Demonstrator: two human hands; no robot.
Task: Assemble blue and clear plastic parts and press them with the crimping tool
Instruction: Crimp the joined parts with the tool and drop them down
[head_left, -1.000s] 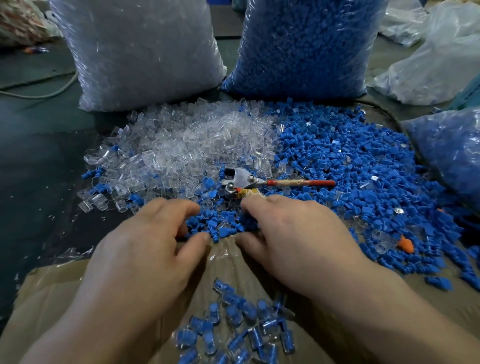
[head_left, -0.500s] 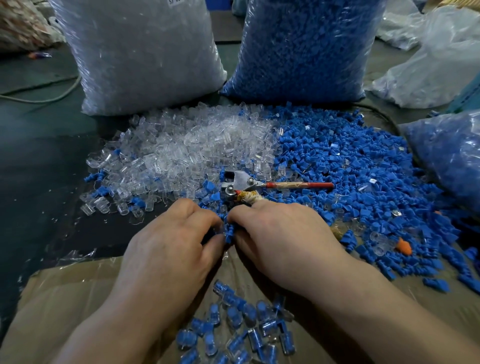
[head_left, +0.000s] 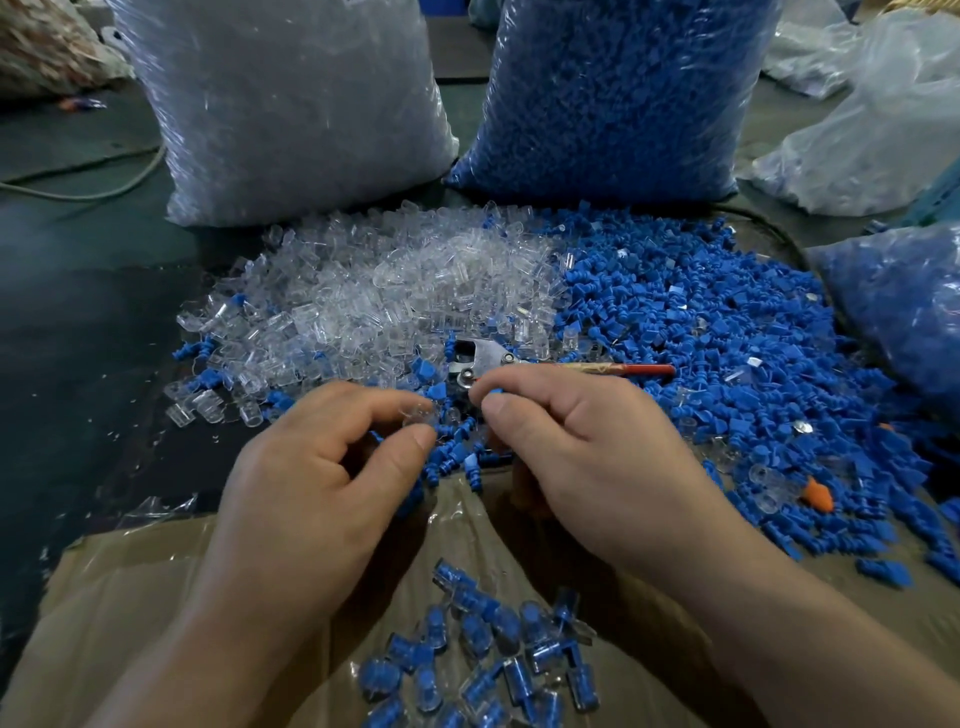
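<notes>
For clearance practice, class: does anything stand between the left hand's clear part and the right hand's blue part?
Nothing visible. The left hand pinches the clear part, the right hand the blue part; only air between.

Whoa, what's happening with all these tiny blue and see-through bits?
A person is putting little parts together. The left hand pinches a clear part and the right hand pinches a blue part, close together but not yet joined. The crimping tool lies untouched on the pile of loose parts just beyond them. Finished pieces, blue inside clear, sit on the cardboard nearest the person.
</notes>
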